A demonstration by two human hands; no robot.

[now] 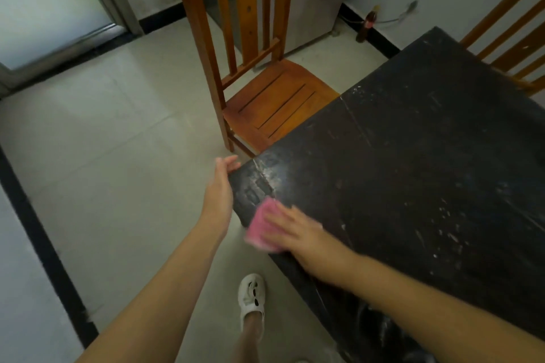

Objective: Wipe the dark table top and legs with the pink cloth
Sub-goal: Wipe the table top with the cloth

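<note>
Left hand braces the near-left corner of the tabletop, fingers curled over the corner edge; grip holds the corner itself, nothing else. Pink cloth lies flat on the tabletop just inside that corner, along the near edge, partly overhanging it. Right hand presses on the cloth, fingers spread flat, palm down; grip wide, not closed around the cloth. Tabletop dark, scratched, pale specks toward its right side. Wooden chair tucked at the left edge.
</note>
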